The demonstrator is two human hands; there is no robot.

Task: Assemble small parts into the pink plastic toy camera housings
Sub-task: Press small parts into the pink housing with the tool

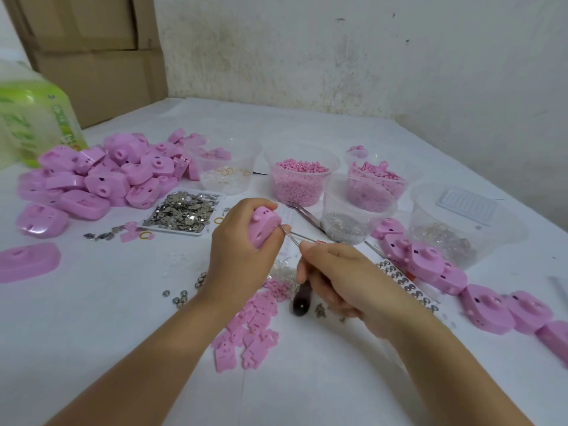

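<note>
Looking down from the head camera, we see our left hand (239, 244) curled round a pink housing (265, 226) above the white table (92, 333). Our right hand (335, 272) grips a dark-handled tool (301, 299), its thin metal tip touching the housing. Flat pink parts (246, 330) lie on the table between our forearms.

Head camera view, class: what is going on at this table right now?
A person is working at a white table. The left hand grips a pink housing, held up off the table. The right hand holds a thin metal tool with its tip at the housing's side. A pile of housings lies to the left and a row of housings to the right. Clear tubs of small pink parts and a tray of silver pieces stand behind the hands.
</note>
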